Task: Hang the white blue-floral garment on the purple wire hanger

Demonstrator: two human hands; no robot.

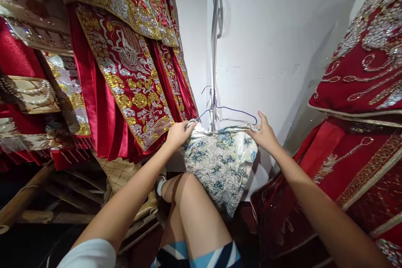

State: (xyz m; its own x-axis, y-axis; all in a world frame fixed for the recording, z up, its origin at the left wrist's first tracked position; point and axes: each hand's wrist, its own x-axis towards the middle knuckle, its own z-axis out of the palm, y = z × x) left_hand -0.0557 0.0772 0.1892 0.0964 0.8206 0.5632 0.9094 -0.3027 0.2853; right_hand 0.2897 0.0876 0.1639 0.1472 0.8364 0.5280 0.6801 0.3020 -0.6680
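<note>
A white garment with a blue-green floral print (220,159) hangs between my hands, its top edge spread along a thin purple wire hanger (237,111). My left hand (180,135) pinches the garment's left upper corner at the hanger's end. On the other side, my right hand (263,133) grips the right upper corner, with one finger pointing up. The hanger's hook reaches up near a pale metal upright against the wall. Whether the hook rests on the upright I cannot tell. The garment's lower part hangs beyond my bent knees.
Red costumes with gold and silver embroidery (132,58) hang at left. More beaded red clothing (370,71) hangs close on the right. The metal upright (213,42) stands at the white wall (266,29). Bamboo poles (34,217) lie low at left.
</note>
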